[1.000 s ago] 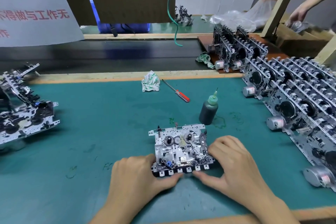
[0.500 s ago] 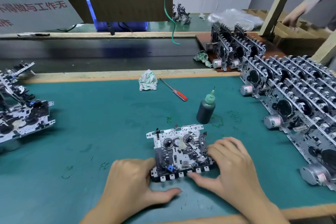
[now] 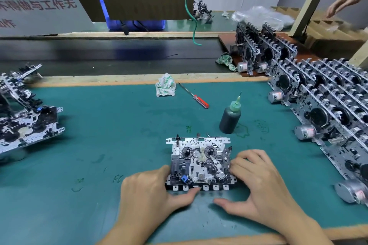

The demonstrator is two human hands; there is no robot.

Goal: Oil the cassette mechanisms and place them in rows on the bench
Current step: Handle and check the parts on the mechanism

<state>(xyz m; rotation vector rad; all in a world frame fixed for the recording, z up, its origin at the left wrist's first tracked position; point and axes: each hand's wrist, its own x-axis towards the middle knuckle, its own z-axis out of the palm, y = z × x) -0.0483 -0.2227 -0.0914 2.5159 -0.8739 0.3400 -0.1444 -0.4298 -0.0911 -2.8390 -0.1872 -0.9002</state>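
Note:
A cassette mechanism [image 3: 200, 163] lies flat on the green mat [image 3: 99, 135] near the front edge, keys toward me. My left hand [image 3: 151, 195] grips its left side, and the thumb presses on the front keys. My right hand [image 3: 258, 181] holds the right edge with bent fingers, its thumb spread on the mat a little apart from the keys. A dark oil bottle [image 3: 230, 119] with a green nozzle stands upright just behind the mechanism to the right, and neither hand touches it.
Rows of finished mechanisms [image 3: 328, 109] stand on edge along the right side. A heap of mechanisms [image 3: 25, 125] lies at the left. A red-handled screwdriver [image 3: 196, 97] and a crumpled rag [image 3: 165, 87] lie at the back. Another person's hand [image 3: 344, 2] reaches in at the far right.
My left thumb has moved from the mat up onto the front keys. My right thumb has come off the front edge and now lies on the mat. The mechanism has stayed in place.

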